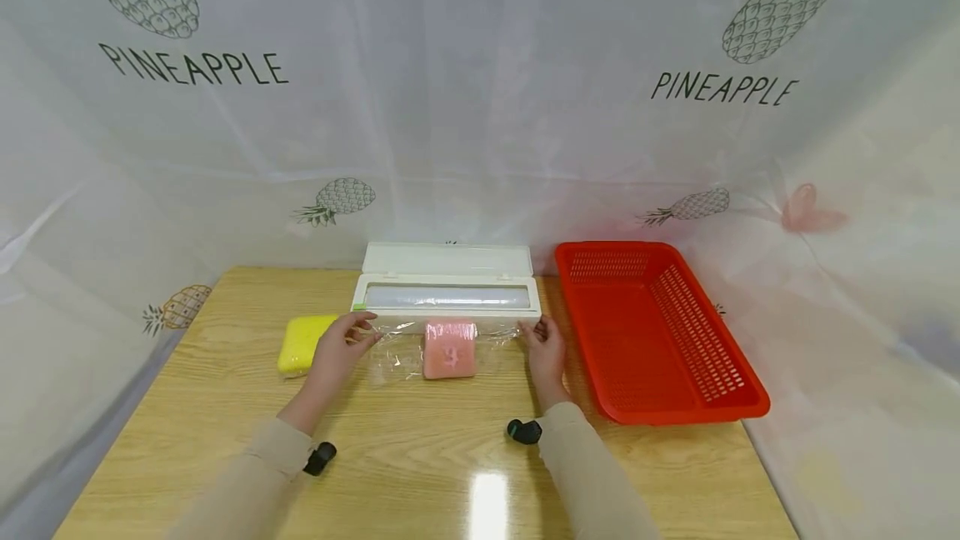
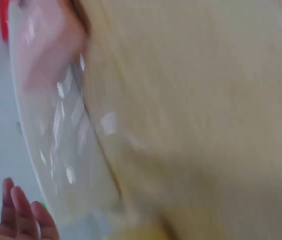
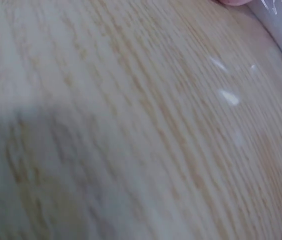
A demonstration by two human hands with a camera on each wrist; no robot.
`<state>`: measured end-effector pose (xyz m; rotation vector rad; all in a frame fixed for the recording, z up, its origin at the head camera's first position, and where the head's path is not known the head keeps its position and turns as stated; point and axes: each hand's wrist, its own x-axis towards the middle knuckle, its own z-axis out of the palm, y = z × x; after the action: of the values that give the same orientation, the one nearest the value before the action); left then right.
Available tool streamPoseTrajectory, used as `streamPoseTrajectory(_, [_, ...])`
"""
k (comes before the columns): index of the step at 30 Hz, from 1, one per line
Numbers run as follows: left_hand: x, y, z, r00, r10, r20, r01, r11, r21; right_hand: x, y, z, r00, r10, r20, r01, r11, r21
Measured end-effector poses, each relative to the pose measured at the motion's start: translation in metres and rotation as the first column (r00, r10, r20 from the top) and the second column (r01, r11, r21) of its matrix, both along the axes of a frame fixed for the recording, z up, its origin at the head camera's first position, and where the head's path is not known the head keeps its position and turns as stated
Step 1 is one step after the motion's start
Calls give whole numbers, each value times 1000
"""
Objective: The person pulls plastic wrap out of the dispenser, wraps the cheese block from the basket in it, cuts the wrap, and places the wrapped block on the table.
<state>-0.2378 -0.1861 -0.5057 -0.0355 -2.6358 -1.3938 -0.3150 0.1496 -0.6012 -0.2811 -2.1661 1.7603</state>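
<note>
A strip of clear plastic wrap (image 1: 395, 354) runs from the front of a white wrap dispenser (image 1: 450, 313) and lies over a pink block (image 1: 450, 350) with a small mark on it. At the strip's left end is my left hand (image 1: 343, 348), thumb and fingers apart near the dispenser's front corner. In the left wrist view its fingers (image 2: 23, 210) look loosely extended beside the dispenser. My right hand (image 1: 547, 352) has its thumb and fingers at the dispenser's right front corner, by the other end of the wrap; I cannot tell whether it pinches the film.
A yellow block (image 1: 303, 342) in shiny wrapping lies left of my left hand. The red plastic basket (image 1: 637, 340) stands on the right side of the wooden table (image 1: 420, 457). The dispenser's lid (image 1: 447, 258) is raised, and a printed curtain (image 1: 465, 107) hangs behind.
</note>
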Motion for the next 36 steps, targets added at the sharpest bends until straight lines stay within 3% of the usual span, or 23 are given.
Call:
streamPoseTrajectory(6, [26,42,-17,997,-10,78,-2,989,148,0,2,6,999,30,15,-30,999,-25])
streamPoseTrajectory(11, [39,63,-27,993,23,116,-53,963,266,8,1,8,997,76,18,-75,995,-67])
streamPoseTrajectory(16, [50,79,-32,988,42,147,-93,928,361,34,-5,8,1000,-5,8,5,997,-71])
streamPoseTrajectory(20, [56,90,-40,983,83,164,-146,896,419,62,-19,11,992,-97,-79,96,995,-11])
streamPoseTrajectory(22, [59,95,-44,982,103,159,-164,883,439,75,-29,14,990,-92,-103,89,995,-36])
streamPoseTrajectory(24, [60,100,-47,979,122,163,-183,876,447,86,-39,18,992,-39,-121,28,995,-94])
streamPoseTrajectory(28, [61,108,-52,980,135,149,-187,883,431,104,-59,27,985,138,-108,-158,965,-211])
streamPoseTrajectory(30, [59,111,-55,982,134,135,-179,893,413,111,-67,36,976,197,-90,-212,954,-211])
streamPoseTrajectory(36, [50,114,-60,982,150,118,-183,918,351,121,-78,56,978,200,-65,-206,973,-104])
